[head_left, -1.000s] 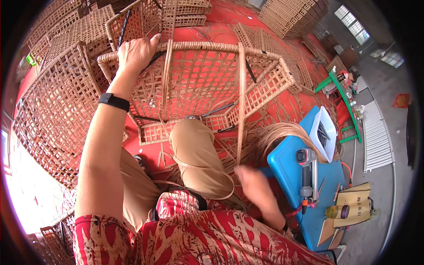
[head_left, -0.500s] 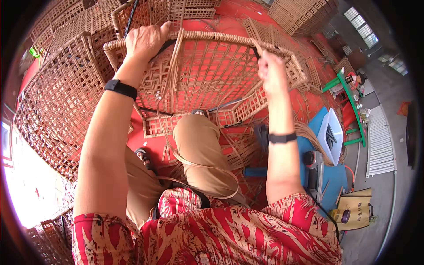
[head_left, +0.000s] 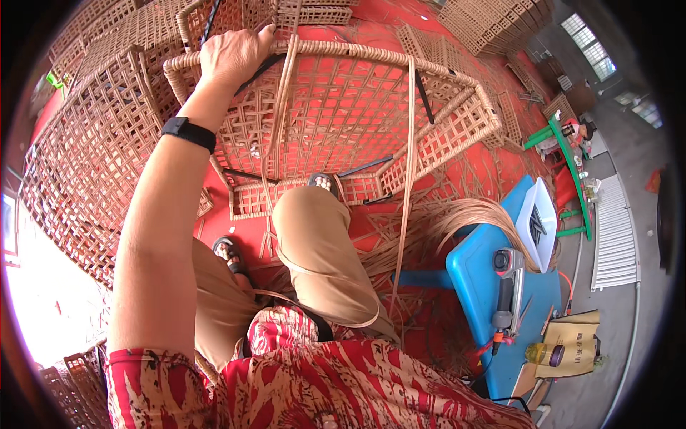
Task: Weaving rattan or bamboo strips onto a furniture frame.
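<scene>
My left hand (head_left: 232, 57) is closed over the wrapped top rim of a woven rattan frame (head_left: 350, 50), near its left end. The frame leans upright before my knees, with an open lattice panel and slanting lattice sides. Black rods (head_left: 424, 96) run along parts of it. From the right part of the rim a long rattan strand (head_left: 410, 164) hangs down beside my right knee. Another bundle of strands (head_left: 286, 86) drops from the rim next to my left hand. My right hand is out of view.
On the right stands a blue stool (head_left: 464, 275) with a nail gun (head_left: 507, 293) and a white bin (head_left: 536, 222) of dark pieces. A rattan bundle (head_left: 479, 214) drapes over it. Large lattice panels (head_left: 93, 164) stand at left; a green table (head_left: 568, 154) is farther right.
My right hand has left the rim's right side and gone out of view. A strand now hangs there. The left hand keeps its grip, and the frame sits slightly higher in view.
</scene>
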A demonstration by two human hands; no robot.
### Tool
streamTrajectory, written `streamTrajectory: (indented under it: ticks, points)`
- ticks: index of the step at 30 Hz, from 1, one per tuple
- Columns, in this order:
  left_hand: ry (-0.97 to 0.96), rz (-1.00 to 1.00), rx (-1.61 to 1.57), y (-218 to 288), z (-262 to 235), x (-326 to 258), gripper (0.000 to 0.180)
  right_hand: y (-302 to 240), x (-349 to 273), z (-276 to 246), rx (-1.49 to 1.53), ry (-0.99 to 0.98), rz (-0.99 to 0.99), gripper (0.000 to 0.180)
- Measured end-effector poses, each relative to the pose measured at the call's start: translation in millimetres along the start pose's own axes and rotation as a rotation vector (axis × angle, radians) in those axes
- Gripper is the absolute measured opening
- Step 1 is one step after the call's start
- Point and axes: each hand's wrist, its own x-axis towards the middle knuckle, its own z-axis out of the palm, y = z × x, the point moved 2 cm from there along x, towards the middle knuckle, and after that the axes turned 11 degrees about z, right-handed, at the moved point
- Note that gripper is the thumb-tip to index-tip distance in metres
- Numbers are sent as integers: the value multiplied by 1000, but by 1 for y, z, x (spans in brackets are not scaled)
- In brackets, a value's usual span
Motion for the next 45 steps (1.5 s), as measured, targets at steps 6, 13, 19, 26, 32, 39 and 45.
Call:
streamTrajectory:
  ticks: [6,13,19,26,32,39,45]
  points:
    - [15,82,80,3,-5,-7,37,-87,25,-170,79,150,-154,28]
    - [-28,31,31,4,-9,-10,40,-196,1,-478,1133,864,-558,50]
    - [-86,-37,-3,3,-7,-5,42,-244,34,-607,1532,356,-590,47]
    - [-52,44,18,-4,3,10,49,-217,72,-507,1428,438,-539,24]
    - [-167,53,101,-18,31,41,30,-184,110,-315,772,621,-313,32]
    - [-159,117,85,-26,41,50,32,-203,171,-315,980,30,-273,30]
    - [-66,-17,-39,-24,38,52,62,-230,165,-453,1392,386,-586,45]
